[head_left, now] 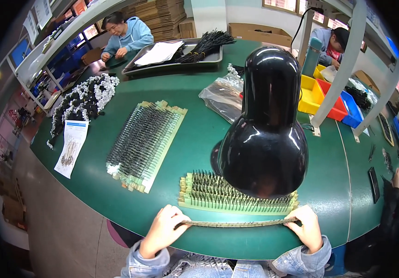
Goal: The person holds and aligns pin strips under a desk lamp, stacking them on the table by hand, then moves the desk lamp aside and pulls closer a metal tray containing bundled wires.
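Observation:
A long thin strip of taped metal components (236, 224) stretches across the near edge of the green table (199, 134). My left hand (165, 229) pinches its left end and my right hand (308, 227) pinches its right end. Just beyond the strip lies a stack of similar taped strips (208, 192), partly hidden by a black lamp head (266, 134) that hangs over it.
A larger bundle of taped components (144, 143) lies at left centre. White-and-black parts (84, 99) and a paper sheet (72, 146) sit far left. A metal tray (171, 58), plastic bags (225, 95) and coloured bins (329, 95) stand behind. Other people work at the back and right.

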{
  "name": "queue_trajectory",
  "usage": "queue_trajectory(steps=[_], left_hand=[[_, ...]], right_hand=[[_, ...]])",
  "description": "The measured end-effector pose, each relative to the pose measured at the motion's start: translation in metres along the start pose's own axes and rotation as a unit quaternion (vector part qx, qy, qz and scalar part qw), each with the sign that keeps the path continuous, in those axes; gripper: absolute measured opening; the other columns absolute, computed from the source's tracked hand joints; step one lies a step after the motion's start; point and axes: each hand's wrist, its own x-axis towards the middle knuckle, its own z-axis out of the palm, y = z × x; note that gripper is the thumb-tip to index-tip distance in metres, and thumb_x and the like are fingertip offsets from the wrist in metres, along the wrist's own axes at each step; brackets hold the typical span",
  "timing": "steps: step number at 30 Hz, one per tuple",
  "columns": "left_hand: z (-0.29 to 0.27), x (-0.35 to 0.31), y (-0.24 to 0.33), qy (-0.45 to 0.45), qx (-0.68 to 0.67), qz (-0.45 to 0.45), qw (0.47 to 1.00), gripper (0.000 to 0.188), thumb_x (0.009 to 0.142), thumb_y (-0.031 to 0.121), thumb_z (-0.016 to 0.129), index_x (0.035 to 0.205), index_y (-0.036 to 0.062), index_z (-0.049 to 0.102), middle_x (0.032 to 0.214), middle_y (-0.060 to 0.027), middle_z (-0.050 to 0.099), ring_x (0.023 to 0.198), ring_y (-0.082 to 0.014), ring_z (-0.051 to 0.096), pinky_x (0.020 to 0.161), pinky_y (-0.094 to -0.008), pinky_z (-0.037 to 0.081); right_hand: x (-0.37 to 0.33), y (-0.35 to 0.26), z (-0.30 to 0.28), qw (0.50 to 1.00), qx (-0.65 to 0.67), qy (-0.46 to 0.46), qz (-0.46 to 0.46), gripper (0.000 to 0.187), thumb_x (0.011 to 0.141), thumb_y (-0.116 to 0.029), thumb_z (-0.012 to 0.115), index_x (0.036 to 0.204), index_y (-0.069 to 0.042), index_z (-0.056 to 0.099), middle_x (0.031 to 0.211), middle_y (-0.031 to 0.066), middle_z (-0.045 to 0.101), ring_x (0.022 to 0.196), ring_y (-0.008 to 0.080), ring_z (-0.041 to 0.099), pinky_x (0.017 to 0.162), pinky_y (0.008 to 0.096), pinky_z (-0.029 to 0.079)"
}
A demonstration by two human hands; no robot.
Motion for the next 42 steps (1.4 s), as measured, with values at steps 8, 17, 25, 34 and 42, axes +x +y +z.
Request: queue_trajectory(steps=[8, 17, 25, 34, 42], left_hand=[[-0.039, 0.038, 0.009, 0.028, -0.479, -0.126, 0.868, 0.015, 0.078, 0.003, 0.051, 0.09, -0.0047, 0.046, 0.067, -0.0118, 0.055, 0.051, -0.0192, 0.054, 0.045, -0.0282, 0.046], [-0.023, 0.059, -0.014, 0.214, -0.55, -0.105, 0.8, 0.013, 0.081, 0.005, 0.045, 0.089, -0.0036, 0.041, 0.066, -0.0128, 0.053, 0.045, -0.0161, 0.051, 0.037, -0.0285, 0.045], [-0.014, 0.058, -0.023, 0.265, -0.534, -0.081, 0.799, 0.015, 0.083, 0.01, 0.046, 0.089, -0.0024, 0.04, 0.066, -0.0119, 0.052, 0.044, -0.0152, 0.05, 0.033, -0.0278, 0.044], [-0.013, 0.056, -0.02, 0.282, -0.564, -0.068, 0.774, 0.018, 0.082, 0.012, 0.046, 0.091, -0.0028, 0.04, 0.069, -0.0127, 0.052, 0.042, -0.0161, 0.049, 0.03, -0.0278, 0.043], [-0.011, 0.053, -0.018, 0.28, -0.57, -0.079, 0.769, 0.02, 0.082, 0.011, 0.046, 0.093, -0.0044, 0.039, 0.072, -0.0132, 0.053, 0.042, -0.017, 0.05, 0.031, -0.0277, 0.043]], right_hand=[[0.029, -0.011, -0.019, 0.908, 0.329, -0.012, 0.259, 0.025, 0.068, 0.002, 0.062, 0.09, -0.003, 0.052, 0.067, 0.0025, 0.052, 0.053, 0.0067, 0.048, 0.048, 0.0184, 0.039], [0.056, -0.012, 0.002, 0.775, 0.585, 0.117, 0.207, 0.016, 0.082, -0.004, 0.046, 0.095, 0.004, 0.05, 0.079, 0.0068, 0.052, 0.065, 0.0107, 0.052, 0.06, 0.0232, 0.044], [0.051, -0.015, 0.011, 0.752, 0.61, 0.112, 0.223, 0.025, 0.084, -0.004, 0.042, 0.103, 0.009, 0.049, 0.082, 0.0086, 0.054, 0.069, 0.0138, 0.052, 0.066, 0.0243, 0.044], [0.04, -0.013, 0.009, 0.831, 0.53, 0.113, 0.124, 0.029, 0.083, -0.005, 0.043, 0.107, 0.009, 0.048, 0.074, 0.0068, 0.054, 0.06, 0.012, 0.05, 0.056, 0.0238, 0.042], [0.036, -0.008, 0.009, 0.828, 0.536, 0.107, 0.123, 0.029, 0.082, -0.006, 0.044, 0.107, 0.009, 0.049, 0.072, 0.006, 0.054, 0.055, 0.0092, 0.047, 0.049, 0.0206, 0.038]])
